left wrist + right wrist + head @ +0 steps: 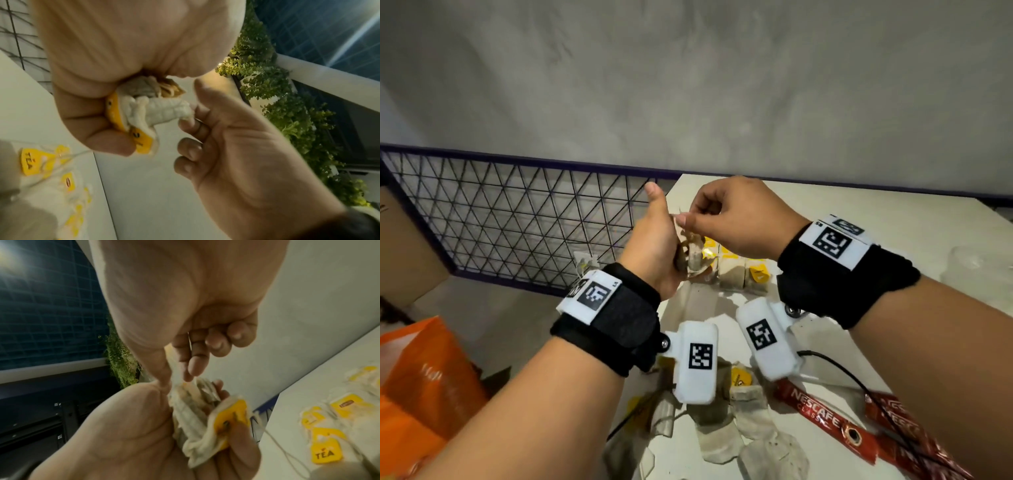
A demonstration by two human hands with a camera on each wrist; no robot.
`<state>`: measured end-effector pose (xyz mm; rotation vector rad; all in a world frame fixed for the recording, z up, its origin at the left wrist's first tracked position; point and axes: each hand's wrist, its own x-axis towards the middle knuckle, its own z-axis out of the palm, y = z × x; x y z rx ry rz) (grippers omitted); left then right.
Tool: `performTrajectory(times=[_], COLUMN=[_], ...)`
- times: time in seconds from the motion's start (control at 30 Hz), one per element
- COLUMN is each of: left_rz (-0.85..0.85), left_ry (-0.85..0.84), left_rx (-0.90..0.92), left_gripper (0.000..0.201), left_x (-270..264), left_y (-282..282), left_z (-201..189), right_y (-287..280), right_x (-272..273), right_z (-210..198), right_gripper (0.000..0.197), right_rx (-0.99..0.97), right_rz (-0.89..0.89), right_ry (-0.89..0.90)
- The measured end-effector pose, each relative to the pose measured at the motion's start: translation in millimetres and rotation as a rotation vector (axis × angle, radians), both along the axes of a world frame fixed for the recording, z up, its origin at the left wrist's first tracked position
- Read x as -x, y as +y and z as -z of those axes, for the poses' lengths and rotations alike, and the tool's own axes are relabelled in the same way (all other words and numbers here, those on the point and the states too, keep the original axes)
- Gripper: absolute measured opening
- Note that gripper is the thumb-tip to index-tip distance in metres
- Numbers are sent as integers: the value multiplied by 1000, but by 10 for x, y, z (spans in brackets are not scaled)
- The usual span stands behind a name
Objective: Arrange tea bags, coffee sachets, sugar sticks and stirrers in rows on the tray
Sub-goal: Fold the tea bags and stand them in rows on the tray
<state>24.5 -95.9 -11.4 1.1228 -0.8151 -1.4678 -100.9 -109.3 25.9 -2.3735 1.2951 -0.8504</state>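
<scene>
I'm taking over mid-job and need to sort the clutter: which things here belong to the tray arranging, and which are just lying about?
Job:
- bunch of tea bags gripped by left hand; right hand pinches one
- row of tea bags
- loose tea bags
- Nescafe sachets

Lying about:
- orange bag
- cardboard box
- wire mesh panel

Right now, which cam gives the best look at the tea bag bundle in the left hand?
Left wrist: the tea bag bundle fills mid-frame, yellow tags and crumpled bags clear in the left hand, right hand pinching one end. Right wrist shows the bundle too, blurrier. Head view shows it small, mostly hidden between both hands.
</scene>
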Motion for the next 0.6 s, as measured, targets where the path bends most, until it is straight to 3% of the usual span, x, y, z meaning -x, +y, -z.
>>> performTrajectory(times=[0.07, 0.17, 0.3, 0.43, 0.53, 0.6], left_rz=[81, 152, 210, 242, 263, 279], left_ry=[71, 48, -54, 22, 61, 69], left_rx=[-23, -42, -46, -73, -68, -61], left_gripper=[95, 93, 80, 80, 84, 84], left_x=[22, 9, 20, 25, 44, 46], left_y=[32, 90, 170, 201, 204, 205], left_z=[-8, -24, -29, 27, 20, 15], right_y=[-24, -12, -9, -9, 4, -1], right_x=[15, 60, 118, 159, 185, 208], right_z=[-43, -123, -134, -108, -122, -127], right_gripper=[8, 14, 4, 13, 5, 4], right_rx=[-18, -105, -75, -144, -161, -155], right_rz=[9, -87, -140, -184, -176, -176], right_ry=[-15, 15, 71, 29, 134, 111])
